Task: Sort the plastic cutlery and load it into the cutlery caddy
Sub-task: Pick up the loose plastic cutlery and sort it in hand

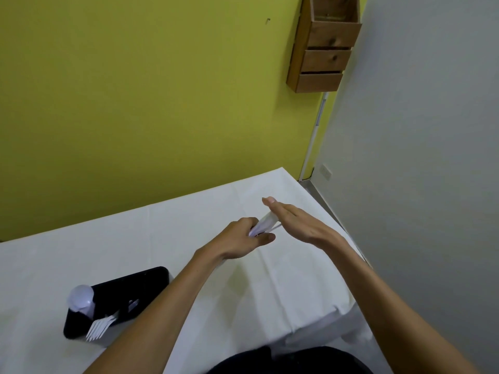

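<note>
At about eight o'clock in the view, a black rectangular plastic cutlery caddy (127,290) stands on the white cloth-covered table (81,265). A round-bowled white plastic spoon (81,296) rises from its near-left compartment, and a cluster of white plastic forks (100,326) leans out beside it, tines pointing toward seven o'clock. Near the centre, the left hand (237,240) has its fingers and thumb curled round one end of a small bundle of white plastic cutlery (263,225); which kind of pieces these are cannot be told. The bundle slants up toward one o'clock, where the right hand (297,221) meets its far end with straight, flat fingers, palm turned to the left, pressing rather than gripping. At one o'clock high on the yellow-green wall (148,90) hangs a brown wooden tiered wall rack (324,47), next to a grey wall (432,130).
</note>
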`<state>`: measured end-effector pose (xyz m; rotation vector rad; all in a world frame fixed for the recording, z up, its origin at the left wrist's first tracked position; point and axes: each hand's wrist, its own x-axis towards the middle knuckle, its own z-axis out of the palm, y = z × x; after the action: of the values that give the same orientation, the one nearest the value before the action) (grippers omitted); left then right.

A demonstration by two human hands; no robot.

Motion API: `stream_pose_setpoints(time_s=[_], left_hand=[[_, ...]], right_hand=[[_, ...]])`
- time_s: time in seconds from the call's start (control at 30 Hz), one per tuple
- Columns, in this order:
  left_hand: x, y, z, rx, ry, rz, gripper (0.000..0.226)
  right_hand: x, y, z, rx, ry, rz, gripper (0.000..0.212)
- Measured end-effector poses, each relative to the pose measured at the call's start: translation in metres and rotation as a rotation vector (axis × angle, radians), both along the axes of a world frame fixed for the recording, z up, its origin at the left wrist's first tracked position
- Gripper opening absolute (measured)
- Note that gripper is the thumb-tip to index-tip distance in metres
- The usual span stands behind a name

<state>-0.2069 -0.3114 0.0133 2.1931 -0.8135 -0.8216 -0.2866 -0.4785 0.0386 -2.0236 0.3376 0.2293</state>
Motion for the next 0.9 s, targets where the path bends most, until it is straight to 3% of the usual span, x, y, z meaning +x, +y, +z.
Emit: stream_pose_setpoints(time_s=[0.2, 0.33, 0.47, 0.53, 0.63, 0.77, 0.9], left_hand=[[0.002, 0.0, 0.01, 0.102, -0.051, -0.017, 0.043], [0.001, 0.0, 0.011, 0.139, -0.084, -0.019, 0.047], [0.0, 0.002, 0.009, 0.157, -0.121, -0.032, 0.049], [0.003, 0.009, 0.005, 0.119, -0.118, 0.001, 0.052], [0.006, 0.018, 0.004, -0.079, -0.021, 0.172, 0.047], [0.016, 0.02, 0.018, -0.671, 0.437, 0.713, 0.035], [0.029, 0.022, 0.026, -1.013, 0.609, 1.101, 0.029]], right_hand=[[-0.001, 0.012, -0.006, 0.09, -0.013, 0.037, 0.078], [-0.002, 0.016, -0.007, 0.194, -0.078, -0.143, 0.071], [-0.001, 0.023, -0.013, 0.185, -0.065, -0.063, 0.083], [0.002, 0.024, -0.015, 0.238, -0.099, -0.111, 0.076], [0.009, 0.021, -0.02, 0.418, -0.2, -0.289, 0.071], [0.009, 0.034, -0.031, 0.58, -0.243, -0.554, 0.069], [0.001, 0.055, -0.05, 0.691, -0.203, -0.738, 0.068]])
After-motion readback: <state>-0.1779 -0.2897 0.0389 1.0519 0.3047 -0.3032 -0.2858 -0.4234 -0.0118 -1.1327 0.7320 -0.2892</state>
